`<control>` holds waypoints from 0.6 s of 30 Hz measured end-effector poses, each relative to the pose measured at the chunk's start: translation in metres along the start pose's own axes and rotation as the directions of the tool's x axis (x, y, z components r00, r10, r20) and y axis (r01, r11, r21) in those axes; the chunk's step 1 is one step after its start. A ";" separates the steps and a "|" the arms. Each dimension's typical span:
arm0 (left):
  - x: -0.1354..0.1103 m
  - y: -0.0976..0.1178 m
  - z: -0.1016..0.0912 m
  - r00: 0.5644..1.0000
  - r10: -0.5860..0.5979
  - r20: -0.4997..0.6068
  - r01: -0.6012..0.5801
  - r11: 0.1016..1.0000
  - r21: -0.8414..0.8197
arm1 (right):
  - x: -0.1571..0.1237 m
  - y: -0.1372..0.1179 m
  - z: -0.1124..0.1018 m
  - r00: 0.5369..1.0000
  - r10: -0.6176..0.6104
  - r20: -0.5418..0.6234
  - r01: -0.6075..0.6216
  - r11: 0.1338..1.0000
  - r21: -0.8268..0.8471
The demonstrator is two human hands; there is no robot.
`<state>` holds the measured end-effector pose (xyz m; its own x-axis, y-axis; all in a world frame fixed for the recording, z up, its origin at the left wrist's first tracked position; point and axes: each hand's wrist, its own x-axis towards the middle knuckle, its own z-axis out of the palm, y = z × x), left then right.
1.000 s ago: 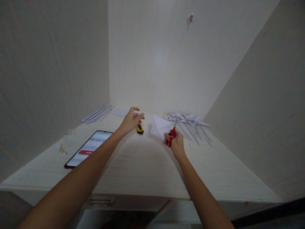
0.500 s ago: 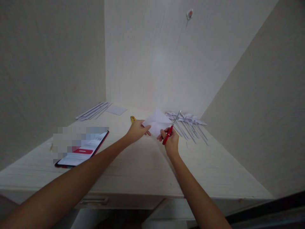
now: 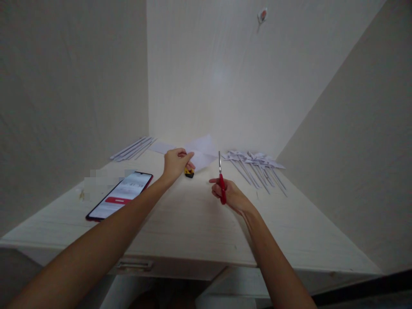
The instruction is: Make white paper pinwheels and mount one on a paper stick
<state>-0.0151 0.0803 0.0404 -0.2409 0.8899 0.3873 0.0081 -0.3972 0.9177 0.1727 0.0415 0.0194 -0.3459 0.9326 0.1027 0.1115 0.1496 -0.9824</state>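
Note:
Pinched in my left hand is a thin white sheet of paper, raised above the desk with its corner pointing up. My right hand grips red-handled scissors whose metal blades point up and away; the blades look closed. The scissors are to the right of the paper, apart from it. Below my left fingers lies a small yellow and black tool, partly hidden by the hand, perhaps a tape measure.
On the left of the white desk lies a phone with a lit screen. Behind it are several rolled paper sticks and flat paper. Paper pinwheels on sticks lie at the back right. Walls enclose the back and sides.
My right hand has moved away from the paper, turning the scissors more upright. My left hand has shifted slightly left and up with the paper. The view has shifted a little.

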 end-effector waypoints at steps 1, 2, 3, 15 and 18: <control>0.001 -0.001 0.000 1.000 -0.018 -0.010 0.018 1.000 -0.022 | 0.001 0.002 -0.001 0.999 -0.023 -0.030 0.021 0.998 -0.057; 0.002 -0.001 0.001 0.999 -0.035 -0.025 0.034 0.999 -0.043 | 0.003 0.004 -0.002 0.996 -0.054 -0.067 0.045 0.990 -0.134; 0.002 -0.001 0.001 0.998 -0.049 -0.041 0.047 0.997 -0.061 | 0.005 0.008 -0.004 0.989 -0.095 -0.114 0.068 0.972 -0.225; -0.001 0.009 0.002 0.992 -0.076 -0.105 0.060 0.987 -0.147 | 0.015 0.039 -0.006 0.818 -0.473 -0.326 0.093 0.669 -0.737; 0.000 0.011 0.001 0.995 -0.045 -0.090 0.031 0.987 -0.157 | 0.015 0.043 -0.003 0.883 -0.371 -0.288 0.071 0.712 -0.699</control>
<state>-0.0140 0.0759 0.0502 -0.3270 0.8834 0.3358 -0.1521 -0.3999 0.9039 0.1754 0.0626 -0.0204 -0.0785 0.8627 0.4996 0.7061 0.4019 -0.5830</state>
